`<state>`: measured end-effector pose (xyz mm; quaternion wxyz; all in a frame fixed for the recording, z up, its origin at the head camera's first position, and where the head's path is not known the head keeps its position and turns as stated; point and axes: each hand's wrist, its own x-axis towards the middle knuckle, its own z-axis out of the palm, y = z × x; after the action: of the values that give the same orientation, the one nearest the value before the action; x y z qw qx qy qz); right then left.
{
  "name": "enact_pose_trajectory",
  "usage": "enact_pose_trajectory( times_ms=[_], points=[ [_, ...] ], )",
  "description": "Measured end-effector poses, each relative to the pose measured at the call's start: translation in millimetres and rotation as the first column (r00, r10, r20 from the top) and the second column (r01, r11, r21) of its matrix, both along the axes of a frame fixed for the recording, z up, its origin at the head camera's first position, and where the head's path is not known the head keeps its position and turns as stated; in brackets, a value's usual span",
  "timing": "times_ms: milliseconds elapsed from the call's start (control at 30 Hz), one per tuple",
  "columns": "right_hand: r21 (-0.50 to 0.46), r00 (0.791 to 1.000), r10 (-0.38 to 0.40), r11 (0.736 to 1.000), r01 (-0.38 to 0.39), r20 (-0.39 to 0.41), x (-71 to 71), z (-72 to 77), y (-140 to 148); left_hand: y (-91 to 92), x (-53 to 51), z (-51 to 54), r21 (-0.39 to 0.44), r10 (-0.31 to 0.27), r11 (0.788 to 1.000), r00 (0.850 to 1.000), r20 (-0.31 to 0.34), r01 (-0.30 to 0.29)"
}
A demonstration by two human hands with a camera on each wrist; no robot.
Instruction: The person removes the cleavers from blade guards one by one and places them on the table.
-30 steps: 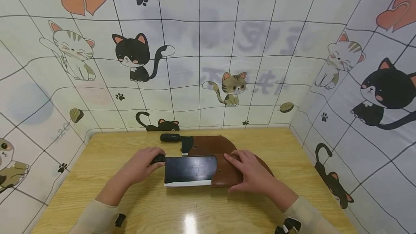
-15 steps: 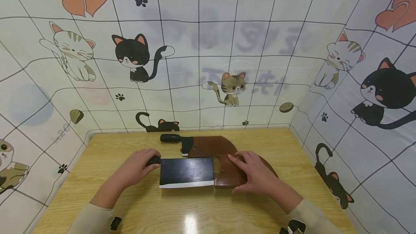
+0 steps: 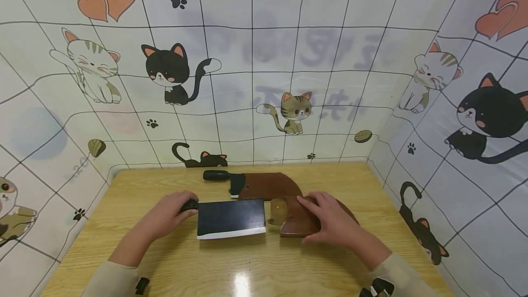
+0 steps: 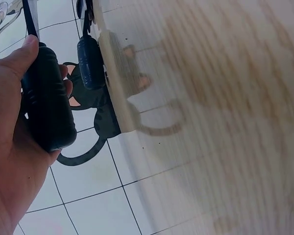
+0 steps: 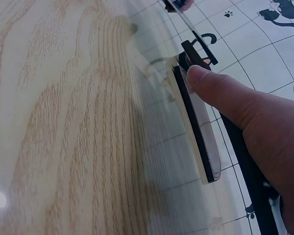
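Observation:
My left hand [image 3: 175,212] grips the black handle [image 4: 49,103] of a cleaver, the fingers wrapped round it in the left wrist view. The cleaver's wide dark blade [image 3: 231,218] points right, with a pale cutting edge along its bottom. A brown leather sheath [image 3: 299,223] is held by my right hand [image 3: 332,219], its thumb near the lower edge and its fingers over the top. A small gap separates the blade's tip end from the sheath's mouth, where a tan flap with a snap shows. The right hand covers part of the sheath.
Behind lies a second cleaver with a black handle [image 3: 216,175], its blade mostly inside another brown sheath [image 3: 270,184]. The wooden table [image 3: 198,265] meets a cloth-covered wall [image 3: 264,145] printed with cats at the back and sides.
The blade has slid left out of the sheath, and a gap has opened between them. My left hand has moved left with the cleaver, my right hand slightly right with the sheath.

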<state>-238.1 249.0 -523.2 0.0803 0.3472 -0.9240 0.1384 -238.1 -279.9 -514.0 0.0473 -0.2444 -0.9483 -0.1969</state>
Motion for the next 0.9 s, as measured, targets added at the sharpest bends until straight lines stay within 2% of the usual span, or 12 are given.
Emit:
enact_pose_trajectory(
  times_ms=[267,633,900],
  points=[
    [0.008,0.999,0.003,1.0,-0.003,0.039,-0.8,-1.5,4.3,-5.1,0.5,-3.8,0.018,-0.002,1.0,1.0,-0.024,0.002],
    [0.015,0.999,-0.003,1.0,0.002,0.055,-1.9,-4.7,10.4,-11.7,-2.9,-13.8,-0.004,0.007,1.0,1.0,0.027,-0.007],
    [0.006,0.997,0.011,1.0,-0.012,0.073,-3.4,-7.7,11.3,-12.4,-4.4,-13.6,0.005,-0.004,1.0,1.0,0.028,0.004]
  ],
)
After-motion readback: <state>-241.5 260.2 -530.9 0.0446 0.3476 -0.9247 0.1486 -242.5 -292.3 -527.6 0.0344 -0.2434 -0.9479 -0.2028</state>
